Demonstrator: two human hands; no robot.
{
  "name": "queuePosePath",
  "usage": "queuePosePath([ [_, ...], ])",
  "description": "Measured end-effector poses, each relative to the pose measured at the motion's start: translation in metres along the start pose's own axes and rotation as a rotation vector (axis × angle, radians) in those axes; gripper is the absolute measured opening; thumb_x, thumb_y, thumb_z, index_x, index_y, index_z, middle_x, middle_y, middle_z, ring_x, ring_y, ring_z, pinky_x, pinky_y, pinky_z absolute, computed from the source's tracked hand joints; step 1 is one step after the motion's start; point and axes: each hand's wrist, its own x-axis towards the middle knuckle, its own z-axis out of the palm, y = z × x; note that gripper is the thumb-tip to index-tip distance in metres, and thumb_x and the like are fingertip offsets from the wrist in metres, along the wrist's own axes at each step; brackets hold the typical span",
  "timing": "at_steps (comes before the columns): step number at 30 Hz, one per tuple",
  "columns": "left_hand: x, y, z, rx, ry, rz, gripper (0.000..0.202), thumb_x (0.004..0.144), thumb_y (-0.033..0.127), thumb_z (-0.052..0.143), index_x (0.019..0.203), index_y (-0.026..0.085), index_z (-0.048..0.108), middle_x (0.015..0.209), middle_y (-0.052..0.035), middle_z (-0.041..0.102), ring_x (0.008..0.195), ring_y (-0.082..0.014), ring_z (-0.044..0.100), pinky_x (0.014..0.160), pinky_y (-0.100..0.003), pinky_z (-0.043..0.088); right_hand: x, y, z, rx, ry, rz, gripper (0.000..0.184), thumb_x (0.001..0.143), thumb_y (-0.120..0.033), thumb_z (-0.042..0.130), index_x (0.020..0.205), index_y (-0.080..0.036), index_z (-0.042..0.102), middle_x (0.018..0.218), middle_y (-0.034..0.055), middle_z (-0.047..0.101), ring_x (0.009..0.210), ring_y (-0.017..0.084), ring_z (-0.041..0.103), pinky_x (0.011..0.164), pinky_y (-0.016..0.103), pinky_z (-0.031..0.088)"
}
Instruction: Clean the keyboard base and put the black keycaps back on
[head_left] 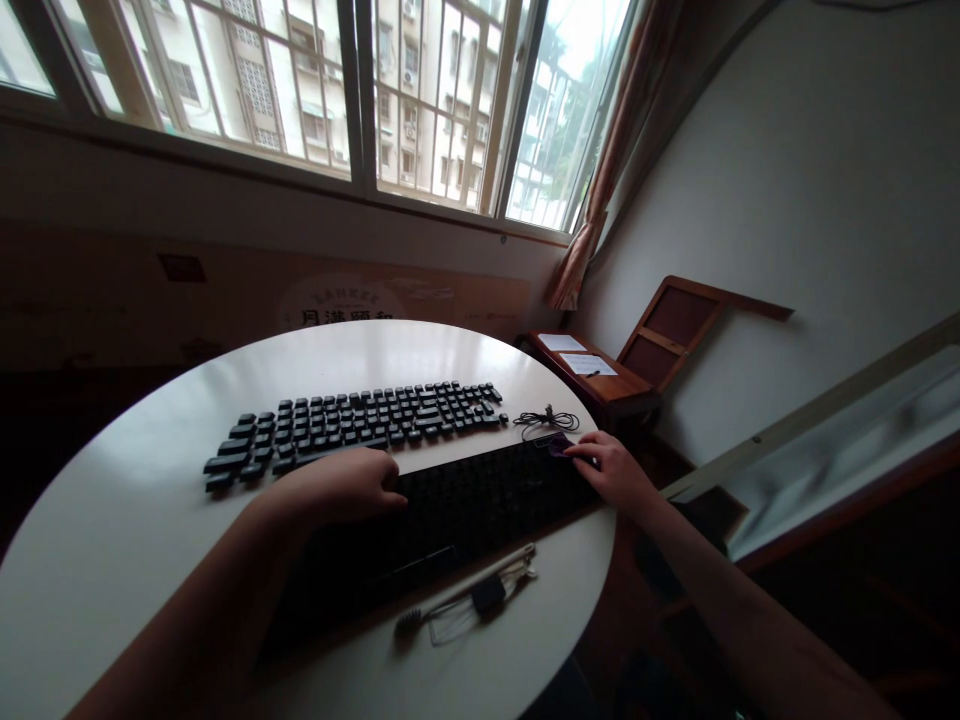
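A black keyboard base (480, 500), its keycaps off over most of what shows, lies slantwise on the white round table (112, 560). My left hand (352, 478) is closed at the base's far edge, fingers curled down and thumb over the top; the fingertips are hidden. At the base's far right end, my right hand (611, 472) pinches a small dark purple cloth (560, 446) against the surface. Loose black keycaps (360, 420) stand in keyboard-like rows behind the base. My left forearm covers part of the base's near left side.
A coiled black cable (547, 420) lies beyond the base's right end. On the near side are a thin brush-ended tool (465, 580) and a small black block (488, 595) with wire. A wooden chair (637, 370) with papers (589, 364) stands past the table edge.
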Motion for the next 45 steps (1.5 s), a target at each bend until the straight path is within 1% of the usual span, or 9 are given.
queuePosePath([
  [6,0.000,0.001,0.000,0.018,-0.018,-0.008,0.035,0.075,0.051,0.057,0.081,0.020,0.072,0.085,-0.0084,0.072,0.073,-0.0240,0.064,0.061,-0.032,0.041,-0.025,0.010,-0.006,-0.042,-0.047,-0.051,0.028,0.092,-0.028,0.056,0.113,-0.025,0.074,0.109,0.0096,0.064,0.103,0.026,0.060,0.096,0.042,0.049],
  [16,-0.003,0.005,-0.003,0.018,-0.004,-0.011,0.034,0.075,0.049,0.057,0.081,0.019,0.072,0.085,-0.0103,0.072,0.074,-0.0261,0.064,0.062,-0.033,0.041,-0.003,0.013,-0.011,0.007,-0.174,-0.207,0.024,0.087,-0.017,0.056,0.107,-0.019,0.069,0.114,0.0108,0.063,0.106,0.024,0.061,0.098,0.041,0.050],
  [20,-0.003,0.005,-0.003,0.010,0.001,-0.014,0.033,0.074,0.048,0.058,0.080,0.019,0.073,0.084,-0.0101,0.072,0.073,-0.0259,0.064,0.061,-0.033,0.041,-0.008,0.017,-0.005,0.014,-0.095,-0.226,0.022,0.088,-0.017,0.056,0.105,-0.020,0.070,0.118,0.0111,0.061,0.110,0.025,0.059,0.099,0.041,0.049],
  [24,-0.002,0.002,-0.001,0.016,-0.005,-0.006,0.034,0.075,0.049,0.057,0.081,0.019,0.073,0.084,-0.0100,0.072,0.073,-0.0250,0.063,0.060,-0.032,0.040,-0.015,0.012,-0.002,-0.002,0.004,-0.217,0.019,0.092,-0.021,0.054,0.102,-0.021,0.071,0.101,0.0091,0.064,0.100,0.025,0.061,0.092,0.041,0.051],
  [32,-0.002,0.000,-0.001,-0.037,0.055,0.028,0.046,0.081,0.061,0.050,0.071,0.020,0.067,0.072,-0.0064,0.067,0.061,-0.0206,0.057,0.055,-0.031,0.034,-0.009,-0.032,-0.027,0.165,0.232,-0.205,0.017,0.097,-0.024,0.053,0.100,-0.021,0.069,0.096,0.0074,0.066,0.089,0.021,0.065,0.081,0.035,0.054],
  [34,-0.005,0.002,-0.008,-0.063,0.134,0.027,0.048,0.084,0.062,0.046,0.068,0.020,0.063,0.069,-0.0049,0.065,0.060,-0.0195,0.055,0.056,-0.030,0.033,-0.007,-0.047,-0.037,0.173,0.299,-0.242,0.013,0.094,-0.022,0.057,0.098,-0.021,0.070,0.097,0.0067,0.066,0.088,0.021,0.065,0.080,0.035,0.055],
  [36,-0.010,0.003,-0.015,-0.088,0.288,0.007,0.048,0.089,0.059,0.042,0.066,0.020,0.059,0.066,-0.0038,0.063,0.059,-0.0184,0.053,0.057,-0.030,0.031,-0.004,-0.061,-0.045,0.181,0.354,-0.272,0.011,0.092,-0.020,0.061,0.094,-0.022,0.071,0.100,0.0062,0.066,0.089,0.021,0.065,0.077,0.033,0.056],
  [41,-0.020,-0.003,-0.021,-0.209,0.837,-0.029,0.050,0.097,0.050,0.031,0.059,0.020,0.044,0.052,0.0003,0.045,0.051,-0.0143,0.039,0.055,-0.030,0.027,0.014,-0.099,-0.053,0.292,0.406,-0.352,0.011,0.086,-0.015,0.067,0.088,-0.024,0.073,0.102,0.0044,0.066,0.090,0.020,0.065,0.077,0.034,0.056],
  [45,-0.021,-0.015,-0.017,-0.447,1.236,-0.013,0.052,0.099,0.049,0.030,0.058,0.021,0.043,0.051,0.0015,0.041,0.050,-0.0129,0.040,0.054,-0.029,0.030,0.043,-0.142,-0.047,0.445,0.446,-0.411,0.011,0.085,-0.015,0.067,0.084,-0.024,0.072,0.101,0.0041,0.066,0.090,0.020,0.065,0.072,0.033,0.057],
])
